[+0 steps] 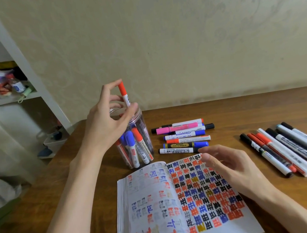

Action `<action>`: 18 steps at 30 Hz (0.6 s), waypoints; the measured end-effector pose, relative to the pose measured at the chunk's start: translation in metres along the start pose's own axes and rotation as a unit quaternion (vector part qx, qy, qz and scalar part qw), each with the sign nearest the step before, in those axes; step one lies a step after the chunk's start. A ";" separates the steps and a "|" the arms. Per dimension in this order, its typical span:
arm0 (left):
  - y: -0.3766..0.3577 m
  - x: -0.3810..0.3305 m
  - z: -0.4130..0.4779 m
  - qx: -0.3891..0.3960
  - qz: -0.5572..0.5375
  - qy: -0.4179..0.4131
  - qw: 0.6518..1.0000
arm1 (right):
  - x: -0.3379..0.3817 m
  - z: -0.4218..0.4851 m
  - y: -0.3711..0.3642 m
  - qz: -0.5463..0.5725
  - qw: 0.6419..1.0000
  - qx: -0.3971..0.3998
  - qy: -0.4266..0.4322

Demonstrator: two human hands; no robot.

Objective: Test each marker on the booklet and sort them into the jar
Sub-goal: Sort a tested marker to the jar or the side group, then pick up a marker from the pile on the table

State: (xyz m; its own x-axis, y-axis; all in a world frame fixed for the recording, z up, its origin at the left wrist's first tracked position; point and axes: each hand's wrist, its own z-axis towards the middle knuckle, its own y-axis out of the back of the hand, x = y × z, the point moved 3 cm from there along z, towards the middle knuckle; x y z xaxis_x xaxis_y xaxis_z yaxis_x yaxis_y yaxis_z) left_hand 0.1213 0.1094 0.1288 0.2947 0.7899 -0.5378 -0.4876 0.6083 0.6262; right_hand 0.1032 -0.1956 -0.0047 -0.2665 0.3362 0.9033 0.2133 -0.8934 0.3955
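My left hand (108, 120) pinches a red-capped white marker (123, 93) upright, cap on top, right above the mouth of the clear plastic jar (139, 118). Several red, blue and black markers stand inside the jar. The open booklet (160, 203) lies in front of me, its right page covered with red, blue and black test marks. My right hand (231, 166) hovers over or rests on the booklet's upper right corner, fingers relaxed and holding nothing. A pile of markers (184, 135) lies just behind the booklet, right of the jar.
A second row of thinner markers (289, 149) lies at the right on the wooden table (264, 107). A white shelf unit (8, 86) with small items stands at the left, past the table's edge. The wall runs close behind the table.
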 end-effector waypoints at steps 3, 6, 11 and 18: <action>-0.006 -0.001 -0.001 0.051 0.037 0.013 0.998 | -0.001 0.000 -0.001 -0.003 1.000 0.003 -0.001; -0.008 0.000 0.000 0.041 0.027 0.019 0.999 | -0.001 0.000 -0.001 -0.005 1.000 0.003 -0.002; -0.013 0.011 -0.003 -0.013 0.015 0.042 0.999 | -0.001 0.000 0.000 -0.006 1.000 0.008 -0.004; -0.018 0.018 -0.009 -0.028 0.104 0.008 0.994 | -0.004 0.001 -0.003 -0.008 1.000 0.016 -0.009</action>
State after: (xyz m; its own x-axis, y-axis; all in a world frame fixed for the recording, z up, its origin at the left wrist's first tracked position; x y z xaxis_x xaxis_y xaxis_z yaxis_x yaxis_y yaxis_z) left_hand 0.1277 0.1117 0.1029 0.1694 0.8968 -0.4087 -0.5815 0.4258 0.6932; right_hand 0.1046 -0.1942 -0.0088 -0.2523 0.3561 0.8997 0.2395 -0.8779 0.4146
